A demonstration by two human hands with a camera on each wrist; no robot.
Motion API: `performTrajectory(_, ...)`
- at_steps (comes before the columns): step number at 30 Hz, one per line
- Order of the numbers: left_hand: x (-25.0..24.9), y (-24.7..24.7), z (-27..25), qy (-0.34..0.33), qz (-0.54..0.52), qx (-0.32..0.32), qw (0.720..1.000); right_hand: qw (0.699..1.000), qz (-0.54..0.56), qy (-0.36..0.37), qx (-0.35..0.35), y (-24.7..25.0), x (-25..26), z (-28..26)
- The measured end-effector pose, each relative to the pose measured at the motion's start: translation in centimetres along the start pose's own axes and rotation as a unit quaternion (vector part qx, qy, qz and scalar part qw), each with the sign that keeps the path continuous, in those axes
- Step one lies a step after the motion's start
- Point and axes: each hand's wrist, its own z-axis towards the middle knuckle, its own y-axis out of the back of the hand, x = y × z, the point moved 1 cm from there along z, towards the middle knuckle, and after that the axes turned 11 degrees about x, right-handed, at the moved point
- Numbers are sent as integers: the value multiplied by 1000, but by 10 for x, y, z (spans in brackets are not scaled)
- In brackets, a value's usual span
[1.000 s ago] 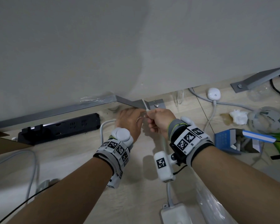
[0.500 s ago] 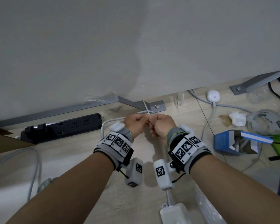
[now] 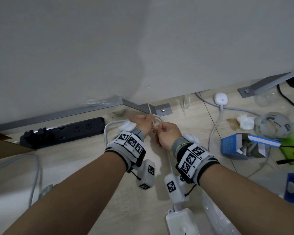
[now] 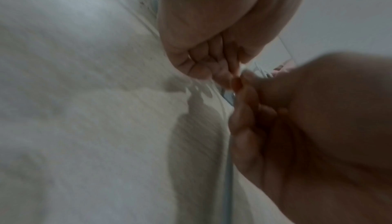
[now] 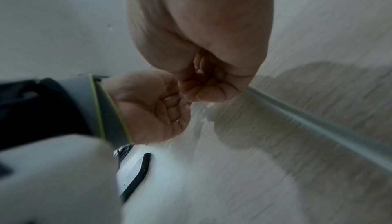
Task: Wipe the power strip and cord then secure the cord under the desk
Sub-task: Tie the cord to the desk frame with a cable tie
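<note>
Wall panel, pale grey, fills the upper field above a light wood-grain floor. Grey metal desk foot, bolted at its end plate, serves as the reference point. Left of the foot, a black power strip lies along the base of the wall. Well below the foot, at the bottom edge, sits the end of a white power strip. Its white cord loops up just below the foot and passes between both hands. Right of the foot lie a white round device, a crumpled tissue and an open blue box. Left hand and right hand meet directly beneath the foot, knuckles touching. A thin white tie runs from the foot down into the hands. Right grip: fingers curled, pinching the tie. Left grip: fingers curled at the same spot on the cord, though both wrist views are blurred and the exact hold cannot be confirmed.
</note>
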Motion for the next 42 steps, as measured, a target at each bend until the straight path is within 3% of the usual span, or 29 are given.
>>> performTrajectory(3, 0, 14, -13, -7, 9, 59, 998, 999, -38, -21, -8, 4, -2, -10)
performTrajectory(6, 12, 35, -28, -39, 73, 69, 994, 976, -215, -31, 1, 7, -15, -28)
performTrajectory(11, 33, 68, -80, -112, 326, 49, 937, 886, -451, -50, 97, 7, -30, -89)
performTrajectory(16, 68, 89, -134, -236, 417, -11, 878, 788, -599, -61, 130, -5, -55, -140)
performTrajectory(20, 101, 105, -165, -135, 495, -39, 857, 746, -653, -61, 119, -14, -88, -173)
performTrajectory(22, 112, 114, -177, -88, 510, -51, 854, 747, -654, -74, 95, -13, -103, -183)
performTrajectory(26, 134, 130, -190, 8, 527, 7, 850, 798, -593, -105, 37, -10, -110, -196)
performTrajectory(29, 147, 145, -196, 31, 540, 42, 840, 797, -591, -124, 20, -10, -111, -202)
performTrajectory(33, 165, 173, -209, 15, 564, 6, 826, 780, -621, -75, -18, -24, -97, -200)
performTrajectory(38, 192, 223, -231, 57, 570, -100, 814, 790, -613, -10, 13, -76, -75, -197)
performTrajectory(42, 210, 241, -244, 64, 576, -42, 814, 790, -610, 7, 63, -117, -80, -199)
